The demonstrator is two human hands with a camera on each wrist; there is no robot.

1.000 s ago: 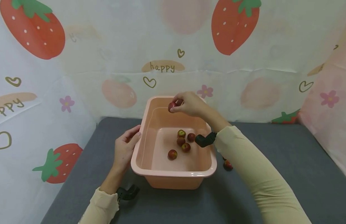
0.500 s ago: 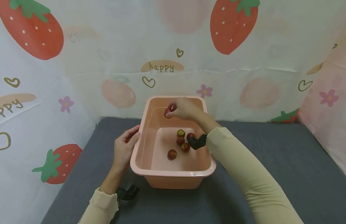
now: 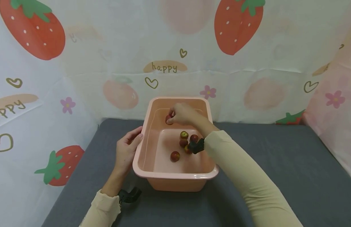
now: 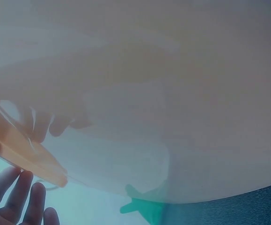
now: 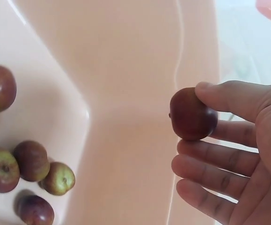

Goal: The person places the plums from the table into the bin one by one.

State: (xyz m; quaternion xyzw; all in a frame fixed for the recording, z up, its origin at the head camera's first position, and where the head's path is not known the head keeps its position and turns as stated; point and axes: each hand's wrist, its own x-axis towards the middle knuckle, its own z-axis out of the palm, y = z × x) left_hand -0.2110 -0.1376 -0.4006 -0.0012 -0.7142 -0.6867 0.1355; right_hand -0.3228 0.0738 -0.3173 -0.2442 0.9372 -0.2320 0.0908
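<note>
Pinching a small dark-red fruit (image 5: 191, 114) between my thumb and forefinger, I have it inside the basin, in front of the far wall and above the floor. It looks glossy and nearly round, so I judge it light, firm and rather slippery; a hard squeeze could bruise the skin, and a light hold across the widest part of its sides should be enough. My right hand (image 3: 183, 113) has only thumb and forefinger closed on it, the other three fingers stretched out loosely below.

Beneath, five more fruits (image 3: 175, 156) lie on the basin floor, four bunched toward the right and one slightly apart, nearer me. The pink basin (image 3: 175, 176) surrounds them. My left hand (image 3: 127, 153) touches its left rim with relaxed, slightly bent fingers, steadying rather than clutching, I would say. Under the basin spreads a dark grey cloth (image 3: 266, 151), and behind hangs a strawberry-printed sheet (image 3: 235, 69).
</note>
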